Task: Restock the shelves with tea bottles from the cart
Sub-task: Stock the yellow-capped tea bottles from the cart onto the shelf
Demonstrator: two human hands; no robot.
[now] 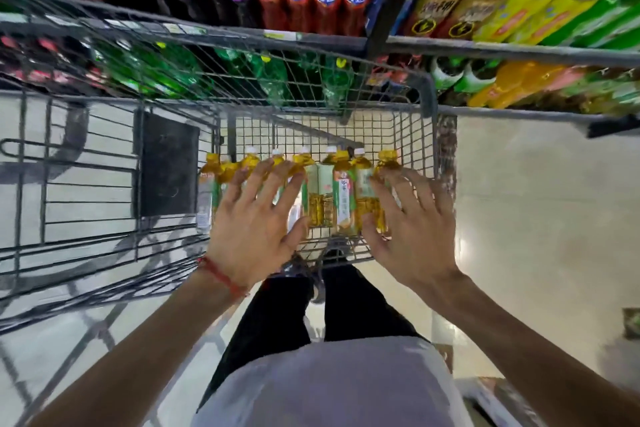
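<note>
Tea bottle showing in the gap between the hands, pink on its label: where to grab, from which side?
Likely the neck and shoulder, from above. The tea bottle appears to lie in a tight row, cap pointing away, so its neighbours block its body; the taper leaves finger room. The left hand and right hand are open over the row.

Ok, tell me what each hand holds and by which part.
Nothing. Left hand and right hand are spread open over the tea bottles in the cart, gripping none.
</note>
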